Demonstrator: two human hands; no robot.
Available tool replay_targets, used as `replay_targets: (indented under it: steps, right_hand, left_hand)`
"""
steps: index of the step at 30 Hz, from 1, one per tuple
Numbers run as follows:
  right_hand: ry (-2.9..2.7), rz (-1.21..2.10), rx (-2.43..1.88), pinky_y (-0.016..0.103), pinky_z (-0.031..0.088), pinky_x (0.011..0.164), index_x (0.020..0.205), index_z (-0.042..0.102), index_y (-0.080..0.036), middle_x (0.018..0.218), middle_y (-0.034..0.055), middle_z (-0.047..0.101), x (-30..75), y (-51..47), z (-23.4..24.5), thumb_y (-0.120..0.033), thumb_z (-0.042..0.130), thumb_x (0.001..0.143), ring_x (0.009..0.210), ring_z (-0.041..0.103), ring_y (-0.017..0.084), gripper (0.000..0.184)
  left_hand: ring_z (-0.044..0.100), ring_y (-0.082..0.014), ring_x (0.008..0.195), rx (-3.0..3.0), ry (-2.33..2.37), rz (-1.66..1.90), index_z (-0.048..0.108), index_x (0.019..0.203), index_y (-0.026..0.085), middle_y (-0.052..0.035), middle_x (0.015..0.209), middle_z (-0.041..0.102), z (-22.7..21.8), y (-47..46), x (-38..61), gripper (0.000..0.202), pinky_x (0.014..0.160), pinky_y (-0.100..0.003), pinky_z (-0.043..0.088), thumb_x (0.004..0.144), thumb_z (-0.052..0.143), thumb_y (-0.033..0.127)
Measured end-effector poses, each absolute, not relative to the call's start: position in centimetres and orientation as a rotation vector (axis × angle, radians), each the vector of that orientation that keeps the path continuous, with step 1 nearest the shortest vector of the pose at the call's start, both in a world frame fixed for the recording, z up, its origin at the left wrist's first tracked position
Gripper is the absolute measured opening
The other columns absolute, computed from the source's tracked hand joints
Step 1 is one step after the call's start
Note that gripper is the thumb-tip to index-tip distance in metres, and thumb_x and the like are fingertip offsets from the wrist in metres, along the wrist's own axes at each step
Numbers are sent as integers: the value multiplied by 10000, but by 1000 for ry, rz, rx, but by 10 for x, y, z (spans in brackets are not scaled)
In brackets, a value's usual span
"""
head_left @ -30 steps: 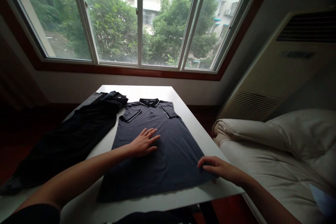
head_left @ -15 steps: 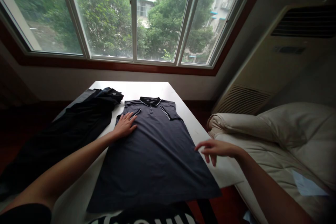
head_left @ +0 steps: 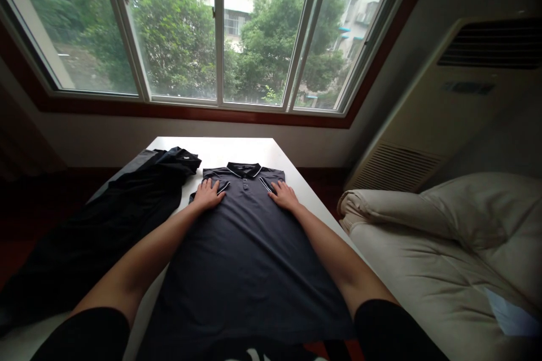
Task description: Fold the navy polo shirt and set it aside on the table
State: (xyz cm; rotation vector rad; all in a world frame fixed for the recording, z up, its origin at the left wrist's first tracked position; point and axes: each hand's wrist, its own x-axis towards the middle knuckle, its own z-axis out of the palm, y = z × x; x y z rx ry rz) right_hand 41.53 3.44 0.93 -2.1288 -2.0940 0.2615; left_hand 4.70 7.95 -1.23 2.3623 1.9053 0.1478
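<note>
A dark navy polo shirt [head_left: 248, 248] with white-trimmed collar and sleeves lies flat, front up, on a white table [head_left: 237, 149], collar toward the window. My left hand [head_left: 207, 194] rests flat on the shirt's left sleeve, fingers stretched out. On the right sleeve, my right hand [head_left: 283, 195] lies flat in the same way, fingers apart. Neither hand grips anything. The shirt's hem hangs over the near table edge.
A black garment [head_left: 114, 220] lies spread along the table's left side, draping over the edge. A white bed with a pillow [head_left: 457, 220] stands close on the right. A large window [head_left: 220, 34] and an air-conditioning unit [head_left: 457, 101] are behind.
My left hand slid from the shirt's middle up to the left sleeve. My right hand left the lower right hem, lifted, and came down on the right sleeve.
</note>
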Motion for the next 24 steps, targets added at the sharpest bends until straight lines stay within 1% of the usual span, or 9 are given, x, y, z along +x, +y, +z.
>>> replay_targets:
  steps: [3,7,10,15,17,19,22,24]
  right_hand:
    - [-2104,244,-2165,488,82,1266,1632,324,-310,1733,67,175,417,49,-5,-669,356,1035,1592,125,284,697]
    - [-2130,222,-2159,488,62,1266,1637,305,-325,1737,59,158,427,63,-11,-686,312,1034,1595,114,273,703]
    - [-2134,211,-2159,493,58,1267,1634,313,-324,1737,59,161,431,73,-12,-687,302,1034,1597,112,272,702]
    - [-2130,200,-2153,516,66,1267,1624,340,-320,1732,66,179,432,85,-12,-668,314,1037,1596,122,277,683]
    - [-2107,144,-2141,514,76,1267,1622,351,-297,1734,81,164,430,86,-11,-644,328,1042,1596,125,284,676]
    - [-2070,16,-2097,504,86,1269,1616,364,-260,1732,101,162,427,84,-9,-599,347,1052,1593,134,287,659]
    - [-2084,-155,-1961,480,111,1274,1565,451,-217,1702,121,257,422,78,-6,-515,361,1067,1573,205,281,588]
    - [-2130,-177,-1870,459,159,1272,1511,522,-219,1671,114,333,422,70,-5,-479,377,1067,1545,277,274,534]
  left_hand:
    - [157,-386,1584,2359,1902,126,306,1644,193,-192,1717,184,-14,88,51,871,1246,-549,142,971,297,746]
    - [154,-392,1584,2361,1922,144,306,1645,196,-201,1715,184,-15,98,54,890,1247,-548,134,962,287,766]
    - [160,-402,1579,2361,1928,159,306,1643,190,-210,1713,183,-15,103,57,895,1244,-555,126,963,276,771]
    - [143,-391,1582,2326,1936,149,285,1648,195,-184,1720,183,-13,111,61,889,1246,-557,107,963,277,761]
    - [138,-386,1584,2310,1938,160,296,1645,204,-173,1721,189,-11,115,62,881,1249,-550,102,962,276,759]
    - [144,-378,1584,2296,1949,179,315,1639,209,-170,1720,192,-9,117,62,870,1252,-539,103,964,279,756]
    - [167,-367,1579,2309,1956,218,346,1625,200,-173,1711,222,-6,113,61,842,1254,-531,106,975,298,733]
    - [186,-358,1573,2362,1923,257,385,1604,201,-161,1704,252,-3,104,60,792,1256,-524,108,991,316,696]
